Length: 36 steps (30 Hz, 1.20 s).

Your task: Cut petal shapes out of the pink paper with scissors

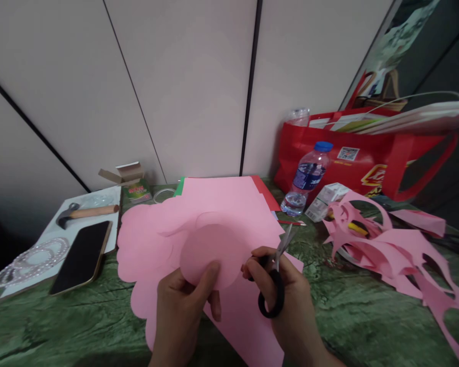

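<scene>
My left hand (187, 300) pinches a round pink paper disc (212, 250) at its lower edge, thumb on top. Black-handled scissors (277, 290) sit in my right hand (286, 300), fingers curled round the handles and blades pointing up and away. The blade tips are apart from the disc, to its right. Beneath both hands lie several pink paper sheets (229, 196). Pink scalloped paper pieces (137, 255) spread to the left. A thin curled pink strip (178, 229) rests just beyond the disc.
Pink cut-out scraps (398, 255) heap at right. Behind them stand a water bottle (306, 178), a small white box (326, 201) and a red bag (367, 158). At left are a phone (82, 257), a hammer (87, 211), a bead string (34, 260) and an opened carton (135, 188).
</scene>
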Each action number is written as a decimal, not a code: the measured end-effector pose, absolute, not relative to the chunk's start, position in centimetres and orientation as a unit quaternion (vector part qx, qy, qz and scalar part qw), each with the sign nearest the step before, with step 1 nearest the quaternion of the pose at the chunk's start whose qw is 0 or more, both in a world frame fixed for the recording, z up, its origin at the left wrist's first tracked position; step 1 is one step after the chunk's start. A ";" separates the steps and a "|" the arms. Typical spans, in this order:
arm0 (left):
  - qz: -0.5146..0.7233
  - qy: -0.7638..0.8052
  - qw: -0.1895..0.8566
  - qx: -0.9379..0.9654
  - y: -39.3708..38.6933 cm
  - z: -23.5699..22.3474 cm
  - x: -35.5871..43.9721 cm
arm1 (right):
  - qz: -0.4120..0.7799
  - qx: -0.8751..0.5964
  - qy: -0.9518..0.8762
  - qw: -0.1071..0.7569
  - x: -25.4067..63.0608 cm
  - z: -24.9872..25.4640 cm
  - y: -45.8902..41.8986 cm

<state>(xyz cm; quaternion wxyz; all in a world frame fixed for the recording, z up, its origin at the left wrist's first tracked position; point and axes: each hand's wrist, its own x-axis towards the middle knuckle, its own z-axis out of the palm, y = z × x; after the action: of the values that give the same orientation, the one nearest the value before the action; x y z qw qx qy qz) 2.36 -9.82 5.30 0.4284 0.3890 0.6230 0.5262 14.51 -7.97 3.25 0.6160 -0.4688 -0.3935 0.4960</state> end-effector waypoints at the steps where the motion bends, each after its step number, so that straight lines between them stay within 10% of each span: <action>1: 0.525 0.626 0.426 0.389 -9.8 5.3 2.4 | 0.493 -0.470 -0.390 0.619 14.5 3.3 -8.0; 36: 0.576 0.630 0.324 0.409 -9.9 6.0 2.6 | 0.645 -0.357 -0.509 0.445 14.7 2.9 -8.4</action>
<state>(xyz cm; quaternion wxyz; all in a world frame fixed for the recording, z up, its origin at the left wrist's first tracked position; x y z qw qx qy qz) 2.64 -9.93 5.98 0.3235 0.4086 0.6296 0.5761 14.66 -8.45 2.86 0.4450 -0.3572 -0.5087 0.6447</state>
